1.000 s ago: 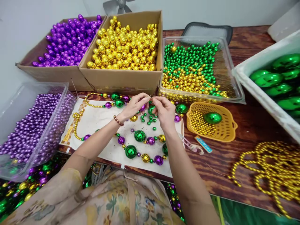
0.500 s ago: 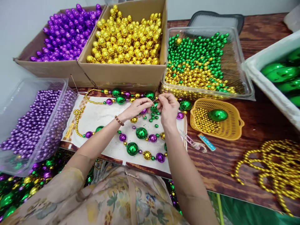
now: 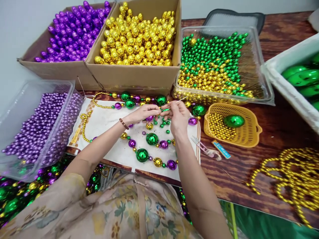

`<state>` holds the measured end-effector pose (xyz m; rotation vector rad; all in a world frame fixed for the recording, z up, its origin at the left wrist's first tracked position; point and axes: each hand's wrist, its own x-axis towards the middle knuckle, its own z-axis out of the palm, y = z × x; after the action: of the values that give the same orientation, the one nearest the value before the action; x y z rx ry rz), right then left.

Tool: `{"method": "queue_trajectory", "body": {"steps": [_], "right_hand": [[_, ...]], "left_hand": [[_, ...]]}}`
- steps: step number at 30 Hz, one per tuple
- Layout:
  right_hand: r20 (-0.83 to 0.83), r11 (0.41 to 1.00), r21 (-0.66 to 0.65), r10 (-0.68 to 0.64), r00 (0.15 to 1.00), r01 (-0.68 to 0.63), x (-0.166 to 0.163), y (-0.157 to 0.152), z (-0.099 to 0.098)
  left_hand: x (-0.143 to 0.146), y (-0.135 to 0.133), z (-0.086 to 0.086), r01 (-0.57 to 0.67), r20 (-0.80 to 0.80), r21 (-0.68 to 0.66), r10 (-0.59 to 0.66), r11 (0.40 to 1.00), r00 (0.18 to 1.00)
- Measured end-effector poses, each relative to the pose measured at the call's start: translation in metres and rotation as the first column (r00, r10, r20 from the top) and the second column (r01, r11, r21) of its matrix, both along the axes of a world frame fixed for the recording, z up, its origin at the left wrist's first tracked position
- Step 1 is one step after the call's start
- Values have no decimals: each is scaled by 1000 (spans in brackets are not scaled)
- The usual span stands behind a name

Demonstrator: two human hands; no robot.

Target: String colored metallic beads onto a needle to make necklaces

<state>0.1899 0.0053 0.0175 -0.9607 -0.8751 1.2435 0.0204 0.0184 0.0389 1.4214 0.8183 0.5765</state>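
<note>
My left hand (image 3: 144,113) and my right hand (image 3: 178,117) meet over a white cloth (image 3: 107,124), fingers pinched together. The right hand pinches a thin needle (image 3: 180,99) whose tip points up and right. The left fingers pinch a small green bead (image 3: 164,110) at the needle. A strand of green, purple and gold beads (image 3: 149,156) loops across the cloth below and behind both hands. Loose small green beads (image 3: 163,123) lie under the hands.
Cardboard boxes of purple balls (image 3: 72,30) and gold balls (image 3: 137,33) stand behind. Clear trays hold small purple beads (image 3: 37,126) and green and gold beads (image 3: 211,66). A yellow basket (image 3: 249,132), snips (image 3: 205,150), gold strands (image 3: 291,182) and a white bin of big green balls (image 3: 299,76) sit right.
Both hands have dropped slightly toward the cloth, still pinched together. The needle now sticks out up and to the right past the right hand. The view tilted down a little.
</note>
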Motion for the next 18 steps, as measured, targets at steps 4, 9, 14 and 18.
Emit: {"method": "queue_trajectory", "body": {"steps": [4,9,14,18], "right_hand": [[-28,998,15,-59,998,59,5,8,14],[-55,986,12,168,984,-168,-4,-4,22],[-42,988,-15,151,988,-152,-18,-11,18],[-62,976,-19,214,975,-216,-20,-13,23]], "left_hand": [[-12,-3,13,28,-47,34,-26,999,999],[-17,-11,24,-16,-23,76,18,997,1000],[-23,-19,28,-18,-38,77,21,997,999],[-29,-25,23,-35,-38,126,41,991,998]]}}
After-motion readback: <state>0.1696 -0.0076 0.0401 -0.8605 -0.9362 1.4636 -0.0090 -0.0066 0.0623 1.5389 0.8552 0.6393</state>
